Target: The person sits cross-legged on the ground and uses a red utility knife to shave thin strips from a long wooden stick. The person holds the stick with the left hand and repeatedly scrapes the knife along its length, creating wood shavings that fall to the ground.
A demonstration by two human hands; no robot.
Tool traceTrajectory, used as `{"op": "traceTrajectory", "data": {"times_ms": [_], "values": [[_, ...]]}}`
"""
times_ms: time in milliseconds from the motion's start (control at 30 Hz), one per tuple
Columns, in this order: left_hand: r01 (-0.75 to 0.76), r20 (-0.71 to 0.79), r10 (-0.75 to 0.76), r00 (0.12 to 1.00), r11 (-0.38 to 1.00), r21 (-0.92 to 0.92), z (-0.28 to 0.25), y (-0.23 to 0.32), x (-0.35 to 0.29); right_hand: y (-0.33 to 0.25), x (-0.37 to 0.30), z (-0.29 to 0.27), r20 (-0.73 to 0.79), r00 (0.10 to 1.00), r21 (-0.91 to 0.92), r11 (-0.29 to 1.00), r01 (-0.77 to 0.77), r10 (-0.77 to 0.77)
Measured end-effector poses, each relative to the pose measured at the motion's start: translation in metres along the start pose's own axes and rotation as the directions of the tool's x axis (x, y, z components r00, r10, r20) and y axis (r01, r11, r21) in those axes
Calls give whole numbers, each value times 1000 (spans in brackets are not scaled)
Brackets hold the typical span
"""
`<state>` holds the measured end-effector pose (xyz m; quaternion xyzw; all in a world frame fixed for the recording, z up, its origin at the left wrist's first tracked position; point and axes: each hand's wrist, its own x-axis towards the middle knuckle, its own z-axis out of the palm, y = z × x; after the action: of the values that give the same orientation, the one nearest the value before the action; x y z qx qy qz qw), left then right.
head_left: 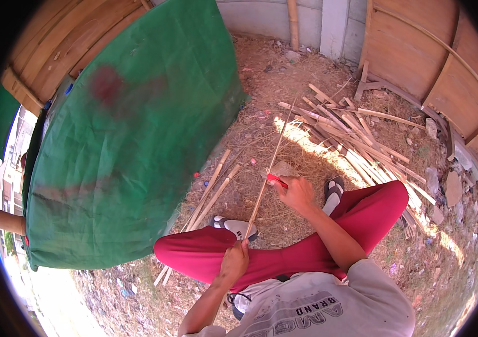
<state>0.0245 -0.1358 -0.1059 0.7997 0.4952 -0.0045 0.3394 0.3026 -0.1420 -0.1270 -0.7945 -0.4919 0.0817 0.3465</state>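
My left hand [235, 262] is closed around the near end of a long, thin bamboo strip [259, 205], just above my left thigh. The strip slants up and away, its far tip reaching over the ground beyond my feet. My right hand [298, 194] grips a small red-handled knife [276, 180] and presses it against the strip near its middle. Pale, thin shavings [268, 175] show where knife and strip meet. The blade itself is too small to make out.
A loose pile of split bamboo [357, 140] lies ahead to the right. More bamboo pieces [212, 191] rest beside my left foot. A large green tarp [126, 146] hangs at the left. Wooden panels [418, 53] lean at the right, and straw and stones cover the ground.
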Motion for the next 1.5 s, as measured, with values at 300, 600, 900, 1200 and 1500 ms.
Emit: {"op": "traceTrajectory", "data": {"times_ms": [300,600,900,1200,1500], "values": [[110,69,-111,991,994,19,-33,4,-42,-6,1,3,-13,1000,-40,999,-7,6],[92,161,-98,982,995,44,-48,-22,-107,43,31,-9,11,958,-99,953,-286,288],[49,214,-61,975,997,60,-83,-20,-137,104,45,13,-52,868,-215,843,-493,494],[111,107,-124,986,987,116,-99,-53,-170,176,57,4,-155,717,-217,685,-696,679],[60,85,-48,995,988,-145,-79,-71,-137,129,59,-15,-214,754,39,777,-628,621]]}}
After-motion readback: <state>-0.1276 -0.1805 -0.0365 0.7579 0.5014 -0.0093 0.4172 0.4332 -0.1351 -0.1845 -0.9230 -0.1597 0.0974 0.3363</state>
